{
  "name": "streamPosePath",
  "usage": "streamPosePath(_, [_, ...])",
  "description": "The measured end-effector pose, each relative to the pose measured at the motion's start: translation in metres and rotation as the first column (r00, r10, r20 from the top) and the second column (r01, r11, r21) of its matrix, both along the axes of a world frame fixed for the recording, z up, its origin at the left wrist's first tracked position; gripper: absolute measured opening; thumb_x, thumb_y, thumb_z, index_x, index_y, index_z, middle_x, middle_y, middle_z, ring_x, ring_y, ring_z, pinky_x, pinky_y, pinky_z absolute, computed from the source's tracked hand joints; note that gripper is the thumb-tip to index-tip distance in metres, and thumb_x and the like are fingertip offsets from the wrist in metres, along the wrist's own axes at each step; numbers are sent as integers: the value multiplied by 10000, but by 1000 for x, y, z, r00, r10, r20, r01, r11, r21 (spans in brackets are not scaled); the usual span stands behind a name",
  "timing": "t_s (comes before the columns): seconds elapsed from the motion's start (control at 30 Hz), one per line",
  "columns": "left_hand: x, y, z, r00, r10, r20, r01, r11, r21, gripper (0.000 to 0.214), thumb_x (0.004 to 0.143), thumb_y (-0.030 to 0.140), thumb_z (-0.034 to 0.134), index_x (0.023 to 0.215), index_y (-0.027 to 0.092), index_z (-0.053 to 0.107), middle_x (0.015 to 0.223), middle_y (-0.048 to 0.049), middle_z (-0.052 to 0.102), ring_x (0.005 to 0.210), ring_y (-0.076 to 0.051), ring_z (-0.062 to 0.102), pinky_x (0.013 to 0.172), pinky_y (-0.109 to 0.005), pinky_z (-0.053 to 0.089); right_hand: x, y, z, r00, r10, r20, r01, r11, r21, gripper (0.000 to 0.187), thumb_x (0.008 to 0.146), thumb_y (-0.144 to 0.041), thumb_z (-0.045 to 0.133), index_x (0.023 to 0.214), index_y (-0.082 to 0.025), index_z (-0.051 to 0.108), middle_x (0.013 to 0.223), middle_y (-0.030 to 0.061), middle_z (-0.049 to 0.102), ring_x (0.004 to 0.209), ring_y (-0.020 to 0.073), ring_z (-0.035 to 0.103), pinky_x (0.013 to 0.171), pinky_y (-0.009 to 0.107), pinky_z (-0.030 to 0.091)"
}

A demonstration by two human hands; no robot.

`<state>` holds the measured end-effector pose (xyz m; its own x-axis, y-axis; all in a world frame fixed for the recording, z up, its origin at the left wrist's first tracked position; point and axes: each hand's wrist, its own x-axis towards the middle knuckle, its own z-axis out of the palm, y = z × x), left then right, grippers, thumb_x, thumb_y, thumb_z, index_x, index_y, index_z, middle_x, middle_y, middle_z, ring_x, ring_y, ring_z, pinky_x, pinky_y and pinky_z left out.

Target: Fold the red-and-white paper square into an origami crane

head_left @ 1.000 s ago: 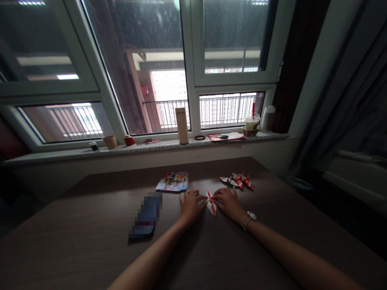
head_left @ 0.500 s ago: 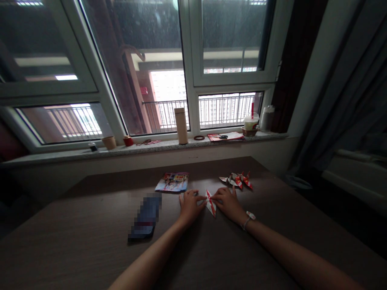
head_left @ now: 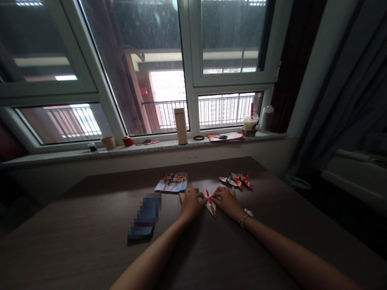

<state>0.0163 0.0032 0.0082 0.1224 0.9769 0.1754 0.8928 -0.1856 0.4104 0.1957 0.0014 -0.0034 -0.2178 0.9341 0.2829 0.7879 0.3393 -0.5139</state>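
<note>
A narrow, diamond-shaped piece of folded paper (head_left: 211, 208), white with red along its middle, lies on the dark tabletop between my two hands. My left hand (head_left: 191, 204) pinches its left edge with thumb and forefinger, the other fingers bent. From the right, the fingertips of my right hand (head_left: 226, 201) grip the opposite edge; a bracelet (head_left: 245, 216) circles that wrist. Several finished origami cranes (head_left: 237, 180), red and white, stand close together beyond my right hand. Fingers cover parts of the paper's sides.
A colourful packet (head_left: 171, 182) lies just beyond my left hand, with a blurred-out dark phone-like object (head_left: 145, 219) to its lower left. On the windowsill (head_left: 145, 149) stand a tan flask (head_left: 181, 127), a paper cup (head_left: 109, 143), a drink cup (head_left: 250, 121) and scissors (head_left: 223, 137) on paper sheets.
My left fingers have shifted slightly and bent more at the paper's left edge. The red strip along the paper's middle looks narrower at the top. My right hand has barely moved.
</note>
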Motion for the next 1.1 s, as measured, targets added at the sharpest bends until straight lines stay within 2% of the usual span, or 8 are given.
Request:
streamPosePath(0.33, [3,-1,0,1000,17,15,-17,1000,1,201,823,480,645,881,305,726,1373,-26,552,1281,-287,422,1108,-671,131,-3,1,-1,993,-53,-107,45,996,-76,221,881,-401,570,843,-269,742,1061,38,650,1158,278,510,1108,642,106])
streamPosePath(0.6, [0,1,0,1000,1,24,0,1000,-24,238,799,523,669,886,311,736,1375,-28,546,1295,-295,411,1118,-642,144,-1,8,-6,994,-58,-98,50,995,-86,305,896,-485,536,828,-280,751,1068,43,652,1145,277,509,1112,618,117])
streamPosePath(0.8, [1,-1,2,1000,-12,7,12,1000,-27,234,810,508,660,916,310,726,1383,-39,535,1299,-304,406,1105,-676,136,-1,9,-6,993,-61,-98,53,995,-86,317,868,-538,560,881,-283,747,1098,57,650,1162,295,492,1108,624,111])
streamPosePath(0.93, [2,-4,5,1000,-19,-6,19,1000,-25,228,821,495,649,923,305,727,1395,-43,526,1308,-309,401,1107,-674,144,-1,7,-5,992,-65,-111,57,995,-78,263,866,-509,576,875,-307,744,1082,40,646,1172,297,495,1101,643,102])
streamPosePath(1.1, [-1,-2,4,1000,-5,-15,5,999,-33,220,810,496,658,911,314,730,1404,-28,529,1338,-320,376,1109,-667,146,-2,9,-7,989,-75,-131,64,994,-88,220,848,-445,608,824,-273,744,1053,43,641,1155,290,499,1101,643,93])
